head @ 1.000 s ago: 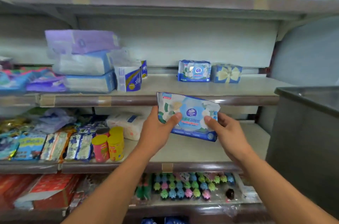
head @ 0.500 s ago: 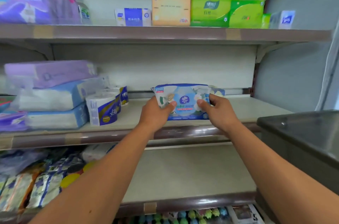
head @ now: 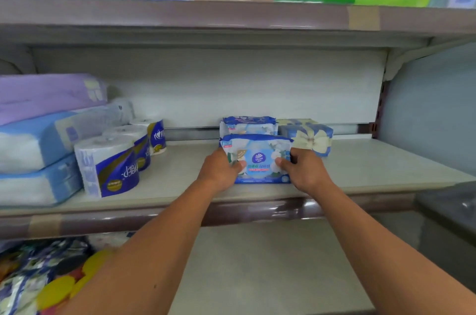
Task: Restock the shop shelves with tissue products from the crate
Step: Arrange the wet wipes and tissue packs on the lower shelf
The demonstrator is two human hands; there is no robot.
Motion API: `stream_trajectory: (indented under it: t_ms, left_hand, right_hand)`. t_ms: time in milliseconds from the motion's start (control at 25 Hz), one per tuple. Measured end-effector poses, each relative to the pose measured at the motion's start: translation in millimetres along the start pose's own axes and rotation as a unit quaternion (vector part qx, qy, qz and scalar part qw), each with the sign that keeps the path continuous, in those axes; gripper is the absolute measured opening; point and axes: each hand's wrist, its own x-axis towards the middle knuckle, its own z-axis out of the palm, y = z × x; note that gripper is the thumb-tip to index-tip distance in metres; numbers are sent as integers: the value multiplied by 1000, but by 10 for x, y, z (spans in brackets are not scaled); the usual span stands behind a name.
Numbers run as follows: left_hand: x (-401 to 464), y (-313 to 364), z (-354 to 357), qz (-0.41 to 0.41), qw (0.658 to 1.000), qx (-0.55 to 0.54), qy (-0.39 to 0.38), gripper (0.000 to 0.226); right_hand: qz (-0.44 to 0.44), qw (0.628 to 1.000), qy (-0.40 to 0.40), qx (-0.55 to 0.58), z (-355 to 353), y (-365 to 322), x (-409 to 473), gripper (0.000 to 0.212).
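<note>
Here, your left hand [head: 221,170] and right hand [head: 304,170] each pinched an end of the wipes pack [head: 257,158], thumbs on its front, standing it on the middle shelf [head: 386,160] just in front of a matching pack [head: 248,124]. It looked light, soft and slippery; the ends were the right hold.

— Where are our arms?
— Both stretched forward, forearms converging. Our left hand [head: 219,169] and right hand [head: 304,171] sit level, knuckles up.
— And the fingers?
— Curled, thumbs pointing inward, each hand gripping one end of the wipes pack [head: 257,160].
</note>
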Motion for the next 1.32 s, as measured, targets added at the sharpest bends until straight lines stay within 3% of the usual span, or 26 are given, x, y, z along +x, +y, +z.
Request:
stream_trajectory:
  t_ms: [320,520,640,800,1080,1200,1320]
  left_hand:
    - [575,-166,200,-42,999,18,-18,52]
    - [759,-179,314,-50,998,33,-17,55]
    - [806,-193,332,-50,998,37,-20,55]
    - [755,-146,311,-62,997,37,-26,57]
    - [738,-61,209,-94,989,49,-99,60]
    - [646,-43,128,-105,990,55,-81,44]
    - [425,1,-8,-101,992,69,-23,36]
  right_hand:
    - [23,995,-10,-95,128,19,500,41]
    - [33,993,-5,-117,223,86,716,28]
    - [38,994,-13,-102,266,119,780,27]
    - [49,996,-12,-78,320,138,784,40]
    - [53,998,-33,-28,292,151,730,39]
    - [55,998,-24,-19,253,77,603,42]
    - [30,999,43,-13,156,-118,333,42]
